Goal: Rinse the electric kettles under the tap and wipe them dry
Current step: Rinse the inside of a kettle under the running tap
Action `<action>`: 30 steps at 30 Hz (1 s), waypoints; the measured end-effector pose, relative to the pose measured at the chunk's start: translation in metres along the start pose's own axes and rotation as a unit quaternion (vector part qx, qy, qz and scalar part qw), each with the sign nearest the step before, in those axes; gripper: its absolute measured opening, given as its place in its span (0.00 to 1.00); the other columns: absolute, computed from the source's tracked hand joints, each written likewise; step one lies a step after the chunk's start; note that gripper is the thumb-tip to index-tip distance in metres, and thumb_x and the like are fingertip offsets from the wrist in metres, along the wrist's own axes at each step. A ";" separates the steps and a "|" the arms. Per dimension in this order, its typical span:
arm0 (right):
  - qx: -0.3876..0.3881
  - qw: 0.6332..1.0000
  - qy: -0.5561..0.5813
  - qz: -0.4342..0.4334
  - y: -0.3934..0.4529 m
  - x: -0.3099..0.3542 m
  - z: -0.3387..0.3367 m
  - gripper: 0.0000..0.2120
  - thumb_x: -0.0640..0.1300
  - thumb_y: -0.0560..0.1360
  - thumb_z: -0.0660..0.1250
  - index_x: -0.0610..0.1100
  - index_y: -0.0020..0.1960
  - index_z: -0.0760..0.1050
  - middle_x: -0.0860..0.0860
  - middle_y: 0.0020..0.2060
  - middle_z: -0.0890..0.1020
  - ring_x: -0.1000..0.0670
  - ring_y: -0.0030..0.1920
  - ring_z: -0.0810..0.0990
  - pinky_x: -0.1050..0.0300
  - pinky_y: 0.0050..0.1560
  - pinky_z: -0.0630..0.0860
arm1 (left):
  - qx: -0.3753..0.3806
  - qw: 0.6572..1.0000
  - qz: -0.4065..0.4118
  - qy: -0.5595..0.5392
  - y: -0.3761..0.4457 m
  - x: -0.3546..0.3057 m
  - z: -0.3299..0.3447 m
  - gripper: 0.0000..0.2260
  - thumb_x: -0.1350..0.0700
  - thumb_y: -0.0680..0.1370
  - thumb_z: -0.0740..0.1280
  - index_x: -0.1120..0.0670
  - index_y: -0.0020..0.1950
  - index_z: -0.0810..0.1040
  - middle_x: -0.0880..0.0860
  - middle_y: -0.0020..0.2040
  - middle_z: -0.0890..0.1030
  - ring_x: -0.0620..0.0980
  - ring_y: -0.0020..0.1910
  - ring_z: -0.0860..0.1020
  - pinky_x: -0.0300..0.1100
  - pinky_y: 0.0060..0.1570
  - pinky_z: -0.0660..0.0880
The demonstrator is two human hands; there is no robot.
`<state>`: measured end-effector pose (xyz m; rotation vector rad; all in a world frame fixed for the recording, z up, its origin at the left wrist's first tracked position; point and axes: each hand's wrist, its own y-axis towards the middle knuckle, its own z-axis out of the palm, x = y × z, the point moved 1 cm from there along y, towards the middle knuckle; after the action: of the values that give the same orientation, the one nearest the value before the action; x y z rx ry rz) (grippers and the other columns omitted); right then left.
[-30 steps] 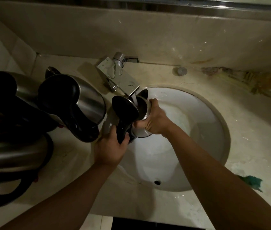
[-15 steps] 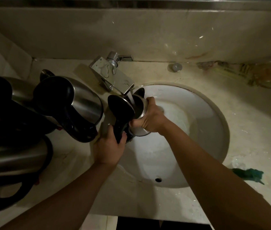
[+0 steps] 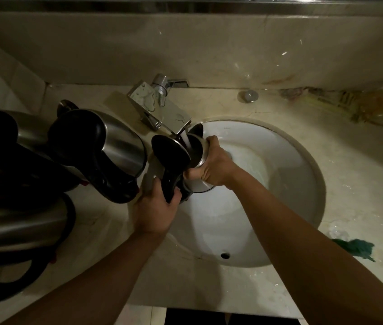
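So I've got one kettle under the tap, lid flipped open, water running straight into it over the far-left edge of the sink. My left hand is wrapped tight round the black handle, and my right hand is clamped on the steel body. That's the rinse step only; no wiping yet. At least three more kettles sit stacked at the left, and I can't tell if they're washed. A green cloth lies near right of the basin.

From here I can read no text, label, brand or number on anything; the view is too dim.
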<state>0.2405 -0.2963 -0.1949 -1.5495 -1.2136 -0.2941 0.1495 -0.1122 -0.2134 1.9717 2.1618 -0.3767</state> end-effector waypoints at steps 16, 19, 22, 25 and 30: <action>-0.009 1.000 -0.010 -0.012 0.000 -0.001 -0.001 0.47 0.53 0.64 0.84 0.46 0.73 0.59 0.47 0.60 0.76 0.45 0.60 0.77 0.52 0.55 0.77 | -0.006 1.000 -0.008 -0.024 -0.003 -0.007 -0.004 0.21 0.46 0.75 0.71 0.61 0.59 0.77 0.62 0.41 0.84 0.62 0.36 0.83 0.48 0.35 0.77; -0.015 1.000 -0.021 -0.015 -0.001 0.000 0.000 0.47 0.54 0.64 0.84 0.46 0.72 0.59 0.47 0.60 0.76 0.45 0.60 0.76 0.55 0.53 0.75 | -0.013 1.000 -0.011 -0.016 -0.002 -0.007 -0.006 0.22 0.49 0.73 0.76 0.62 0.60 0.77 0.62 0.40 0.84 0.62 0.35 0.83 0.47 0.34 0.76; -0.007 0.999 -0.041 -0.006 -0.007 0.003 -0.001 0.47 0.54 0.65 0.84 0.45 0.72 0.59 0.49 0.60 0.75 0.47 0.59 0.75 0.54 0.55 0.74 | -0.037 0.999 0.005 -0.018 -0.003 -0.004 -0.003 0.19 0.48 0.75 0.72 0.60 0.58 0.76 0.62 0.39 0.83 0.61 0.32 0.82 0.46 0.32 0.76; 0.070 0.992 -0.096 0.028 -0.015 0.008 -0.019 0.47 0.58 0.62 0.83 0.46 0.71 0.63 0.50 0.61 0.76 0.45 0.62 0.76 0.48 0.63 0.76 | -0.037 0.999 0.010 -0.021 -0.003 -0.001 0.000 0.19 0.48 0.73 0.72 0.60 0.55 0.77 0.62 0.33 0.82 0.61 0.28 0.81 0.46 0.29 0.76; 0.102 0.962 -0.251 0.042 -0.019 0.036 -0.080 0.30 0.46 0.73 0.77 0.40 0.72 0.74 0.43 0.69 0.77 0.41 0.67 0.77 0.46 0.69 0.74 | -0.011 0.999 0.028 -0.016 -0.003 0.003 0.002 0.18 0.49 0.70 0.72 0.61 0.52 0.80 0.60 0.30 0.80 0.62 0.28 0.80 0.48 0.29 0.76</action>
<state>0.2726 -0.3468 -0.1278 -1.5335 -1.5057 0.2950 0.1462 -0.1102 -0.2163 1.9960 2.0788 -0.3720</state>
